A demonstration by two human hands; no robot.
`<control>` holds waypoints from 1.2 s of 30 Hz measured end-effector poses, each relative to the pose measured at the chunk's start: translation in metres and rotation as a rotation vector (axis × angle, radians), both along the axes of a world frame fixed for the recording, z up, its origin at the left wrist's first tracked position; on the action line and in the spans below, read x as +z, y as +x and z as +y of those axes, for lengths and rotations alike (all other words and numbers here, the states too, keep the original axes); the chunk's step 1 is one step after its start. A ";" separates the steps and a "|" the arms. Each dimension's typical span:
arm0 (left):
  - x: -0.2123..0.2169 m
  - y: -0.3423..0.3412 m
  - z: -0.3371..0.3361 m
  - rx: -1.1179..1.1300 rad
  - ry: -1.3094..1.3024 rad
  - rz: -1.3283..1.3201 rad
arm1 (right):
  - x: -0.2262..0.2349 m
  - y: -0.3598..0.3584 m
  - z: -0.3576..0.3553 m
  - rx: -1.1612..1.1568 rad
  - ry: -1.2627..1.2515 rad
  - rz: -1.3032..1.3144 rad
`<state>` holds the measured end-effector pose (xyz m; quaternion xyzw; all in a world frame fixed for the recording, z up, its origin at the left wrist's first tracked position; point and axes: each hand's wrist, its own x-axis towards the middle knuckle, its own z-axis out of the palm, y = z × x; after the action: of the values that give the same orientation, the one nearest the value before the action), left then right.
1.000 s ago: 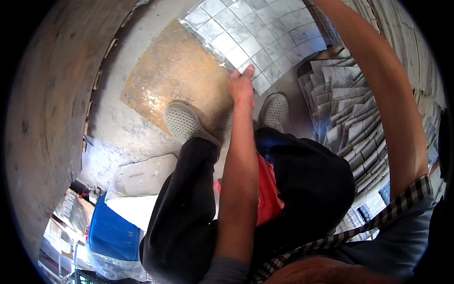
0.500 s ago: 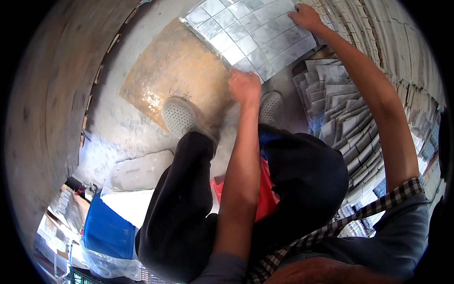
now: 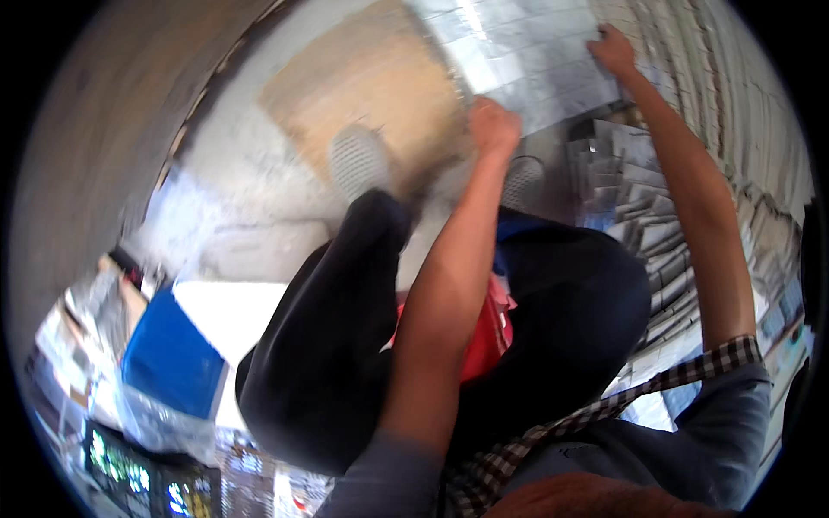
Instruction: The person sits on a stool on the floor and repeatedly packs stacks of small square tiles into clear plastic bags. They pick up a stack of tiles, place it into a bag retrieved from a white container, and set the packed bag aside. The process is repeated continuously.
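- So, doing what right now?
- Apparently handling the pale tile sheet (image 3: pixel 540 69), at far centre-right, just right of the brown board (image 3: pixel 371 73). Left hand (image 3: pixel 496 127) at its near-left corner, right hand (image 3: pixel 616 53) at its right edge, beside the tile stacks (image 3: pixel 686 56).
- Fingers?
- Left: curled together, clamped on the corner. Right: curled at the edge; too blurred to tell whether gripping or just touching.
- And called for next?
- Probably an even hold on both sides, with the sheet flat and unbent.

Crumpled clear plastic (image 3: pixel 160 420) lies against a blue bin (image 3: pixel 171 352).
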<state>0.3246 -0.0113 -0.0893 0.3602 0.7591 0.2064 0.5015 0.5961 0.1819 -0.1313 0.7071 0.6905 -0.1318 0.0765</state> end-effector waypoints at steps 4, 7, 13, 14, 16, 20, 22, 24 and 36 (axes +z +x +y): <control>0.011 -0.001 -0.008 -0.021 0.044 0.273 | 0.008 0.001 0.005 0.096 0.017 -0.050; 0.097 -0.016 0.014 -0.053 0.122 0.160 | 0.052 -0.015 0.002 0.066 -0.180 0.307; 0.313 -0.094 0.021 -0.221 0.663 0.214 | 0.180 -0.170 -0.049 0.509 -0.490 0.677; 0.336 -0.104 0.012 -0.230 0.654 0.325 | 0.188 -0.203 -0.066 0.652 -0.496 0.720; 0.366 -0.137 -0.036 -0.191 1.064 0.664 | 0.230 -0.229 -0.097 0.867 -0.434 0.715; 0.394 -0.268 -0.122 0.132 1.121 0.547 | 0.303 -0.290 -0.183 0.598 -0.550 0.727; 0.360 -0.330 -0.179 0.237 0.630 0.539 | 0.295 -0.275 -0.196 0.554 -0.613 0.613; 0.264 -0.382 -0.255 0.422 0.519 0.614 | 0.271 -0.239 -0.176 0.718 -0.740 0.398; -0.013 -0.411 -0.476 0.441 -0.409 0.753 | 0.277 -0.207 -0.174 0.288 -0.621 0.381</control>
<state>-0.0862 -0.4871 -0.1027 0.1343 0.9712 0.0093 0.1966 0.3895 0.0079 0.1453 0.5088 0.7119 -0.4513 0.1752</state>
